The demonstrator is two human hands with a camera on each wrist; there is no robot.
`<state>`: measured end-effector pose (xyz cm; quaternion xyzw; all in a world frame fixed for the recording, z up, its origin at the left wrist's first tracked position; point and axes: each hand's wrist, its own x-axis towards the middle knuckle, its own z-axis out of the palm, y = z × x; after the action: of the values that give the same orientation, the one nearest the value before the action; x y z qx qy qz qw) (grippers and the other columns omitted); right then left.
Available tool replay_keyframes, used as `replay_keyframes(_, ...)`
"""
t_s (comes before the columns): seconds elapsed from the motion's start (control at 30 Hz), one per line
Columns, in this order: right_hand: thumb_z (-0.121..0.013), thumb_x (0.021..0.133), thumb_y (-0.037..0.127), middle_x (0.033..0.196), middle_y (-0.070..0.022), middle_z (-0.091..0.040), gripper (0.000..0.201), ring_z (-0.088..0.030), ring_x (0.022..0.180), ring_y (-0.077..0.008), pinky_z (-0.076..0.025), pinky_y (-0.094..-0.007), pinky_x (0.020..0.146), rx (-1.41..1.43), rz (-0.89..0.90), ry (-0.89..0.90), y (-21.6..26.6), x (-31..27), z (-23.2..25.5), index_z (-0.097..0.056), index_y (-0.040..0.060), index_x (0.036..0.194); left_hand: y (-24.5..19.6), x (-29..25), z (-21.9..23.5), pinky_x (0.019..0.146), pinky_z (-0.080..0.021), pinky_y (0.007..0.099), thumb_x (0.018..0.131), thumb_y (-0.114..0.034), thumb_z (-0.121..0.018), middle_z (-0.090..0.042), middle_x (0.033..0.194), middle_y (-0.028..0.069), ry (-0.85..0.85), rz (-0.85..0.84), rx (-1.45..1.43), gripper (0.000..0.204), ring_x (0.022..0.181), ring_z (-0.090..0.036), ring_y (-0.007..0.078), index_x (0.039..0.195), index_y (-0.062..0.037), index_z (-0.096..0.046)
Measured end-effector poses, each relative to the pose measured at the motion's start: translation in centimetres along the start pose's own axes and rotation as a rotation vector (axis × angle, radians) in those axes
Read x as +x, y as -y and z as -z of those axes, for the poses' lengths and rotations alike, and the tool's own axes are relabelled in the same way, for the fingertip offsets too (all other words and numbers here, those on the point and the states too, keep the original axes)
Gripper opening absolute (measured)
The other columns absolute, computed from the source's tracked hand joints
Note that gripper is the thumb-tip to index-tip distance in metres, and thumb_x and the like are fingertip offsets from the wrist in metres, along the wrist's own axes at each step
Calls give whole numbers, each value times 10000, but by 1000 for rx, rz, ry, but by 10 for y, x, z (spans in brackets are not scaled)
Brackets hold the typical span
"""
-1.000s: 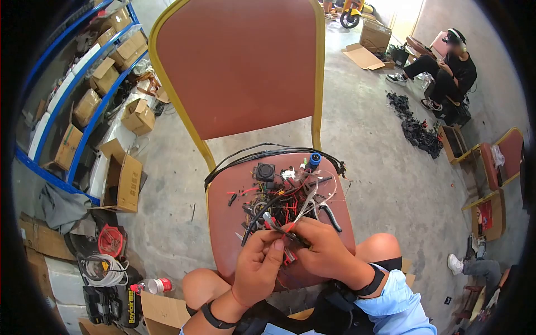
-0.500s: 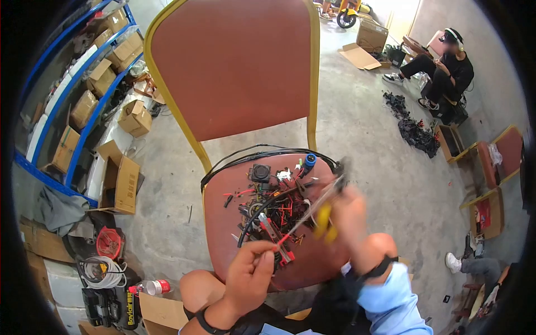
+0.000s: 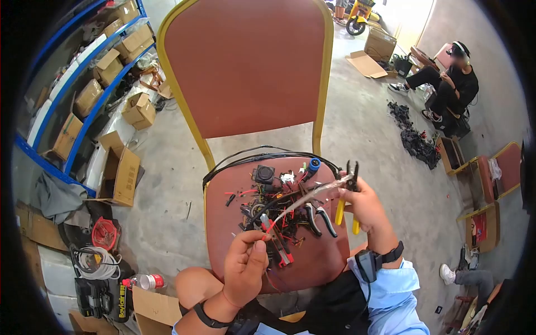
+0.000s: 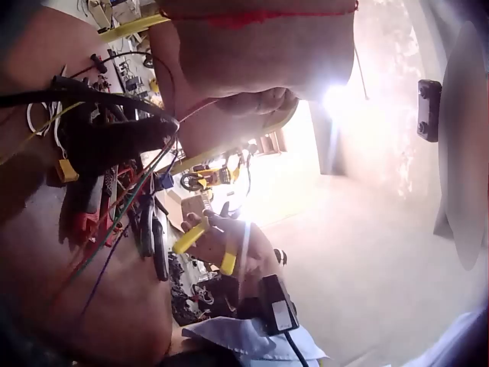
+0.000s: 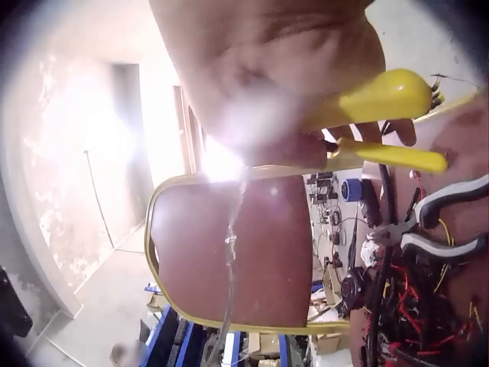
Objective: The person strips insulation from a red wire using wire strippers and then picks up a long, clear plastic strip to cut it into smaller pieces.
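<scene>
My left hand pinches a thin red wire over the front of the chair seat. From there a clear, whitish strip stretches up to my right hand. That hand holds yellow-handled pliers, their dark jaws pointing up at the strip's far end. In the left wrist view, a black cable and thin coloured wires run close by the left hand. Black-and-white-handled pliers and a red-and-grey tool lie on the seat between the hands.
A tangle of red and black wire pieces covers the middle of the chair seat, with a blue connector and a black square part behind. The chair back rises beyond. Blue shelving stands left; a seated person is at right.
The hands were together at first. My right hand swung out to the right with the yellow-handled pliers, and the clear strip now spans the gap. The left hand moved slightly left and down.
</scene>
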<state>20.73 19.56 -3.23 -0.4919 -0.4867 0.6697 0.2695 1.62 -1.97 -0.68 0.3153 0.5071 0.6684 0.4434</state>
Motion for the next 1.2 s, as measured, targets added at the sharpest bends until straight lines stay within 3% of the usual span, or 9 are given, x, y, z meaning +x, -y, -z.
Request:
replay_keyframes(0.17, -590, 893, 46, 1149, -74, -629, 547, -611, 1082, -227, -535, -443, 820, 65, -66, -218, 0, 13, 25, -459, 79, 1423, 0, -2, 2, 457, -282, 233, 1074, -180, -466, -403, 586, -32, -24, -43, -34, 191, 479, -332, 42, 1167, -17, -505)
replay_keyframes(0.33, -574, 891, 44, 1247, -71, -660, 478, -602, 1137, -223, -455, -493, 948, 91, -8, -368, 0, 15, 30, -526, 123, 1360, -3, -4, 9, 507, -304, 212, 1068, -176, -494, -444, 688, -39, 20, 7, -93, 201, 569, -363, 26, 1210, -35, -504)
replay_keyframes(0.43, -572, 899, 23, 1177, -65, -677, 426, -611, 1103, -198, -460, -429, 950, 0, 165, -197, 9, -15, 16, -567, 96, 1319, -1, 0, 4, 464, -284, 217, 1074, -181, -473, -429, 607, -25, -7, -19, -113, 185, 500, -351, 38, 1169, -28, -513)
replay_keyframes(0.53, -533, 917, -30, 1092, -63, -670, 334, -611, 1006, -163, -481, -302, 892, -155, 174, 194, 34, -64, -14, -605, 32, 1237, -1, 2, 2, 473, -305, 209, 1075, -174, -471, -465, 634, -14, -33, -49, -58, 175, 513, -379, 39, 1167, -33, -516)
replay_keyframes(0.6, -570, 966, 23, 1048, -53, -667, 247, -614, 985, -149, -487, -312, 895, -108, 105, 481, 27, -78, -30, -610, 24, 1209, -1, 1, 0, 483, -327, 207, 1074, -177, -475, -493, 653, -6, -58, -35, -13, 171, 526, -405, 44, 1162, -36, -515)
replay_keyframes(0.7, -617, 991, 132, 1042, -43, -665, 223, -602, 983, -128, -484, -299, 891, -241, 113, 582, 19, -88, -69, -622, 17, 1181, 2, 2, 1, 501, -356, 208, 1072, -176, -482, -526, 676, 6, -41, -60, 32, 157, 550, -440, 50, 1147, -42, -513)
replay_keyframes(0.9, -631, 1007, 218, 1046, -30, -663, 256, -592, 985, -107, -485, -286, 883, 88, 82, 380, -4, -89, -104, -633, 11, 1157, 6, -2, -1, 524, -383, 214, 1066, -162, -494, -550, 703, 15, 8, -45, 80, 129, 570, -464, 54, 1120, -45, -498)
replay_keyframes(1.03, -649, 999, 230, 1048, -34, -669, 262, -597, 994, -106, -491, -274, 874, 225, 15, 403, -9, -90, -106, -637, 7, 1136, 13, -7, -5, 601, -447, 213, 1049, -112, -524, -595, 806, 19, 52, -2, 89, 132, 676, -534, 42, 1129, -14, -489)
replay_keyframes(1.2, -654, 990, 186, 1029, -46, -674, 211, -625, 953, -130, -507, -284, 821, 405, -65, 366, -10, -92, -109, -636, 19, 1118, 18, -11, -8, 563, -387, 208, 1064, -154, -495, -544, 772, -5, 53, -40, 73, 128, 639, -467, 36, 1094, -30, -484)
